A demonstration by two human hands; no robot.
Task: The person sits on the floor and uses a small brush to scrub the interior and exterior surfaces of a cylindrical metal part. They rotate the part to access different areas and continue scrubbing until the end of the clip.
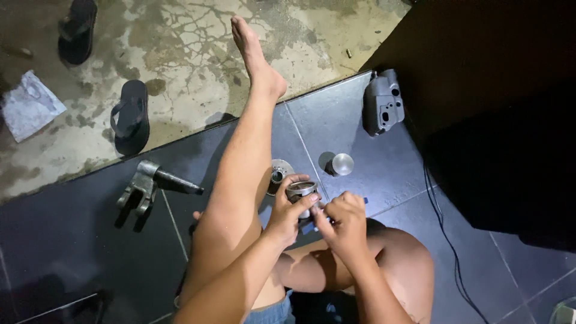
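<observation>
Dark tiled floor (372, 174) near its concrete edge; left hand (287, 211) clamped around rigid, heavy-looking metal ring part (301, 191), right hand (342, 221) pinching its lower rim; probably slippery.

Left hand (290, 209) and right hand (342, 217) together, fingers curled

I note the ring part (302, 191) held between left hand (287, 211) and right hand (343, 221); cylinder (342, 164) beyond, housing (383, 102) farther right, bracket (144, 187) left.
</observation>
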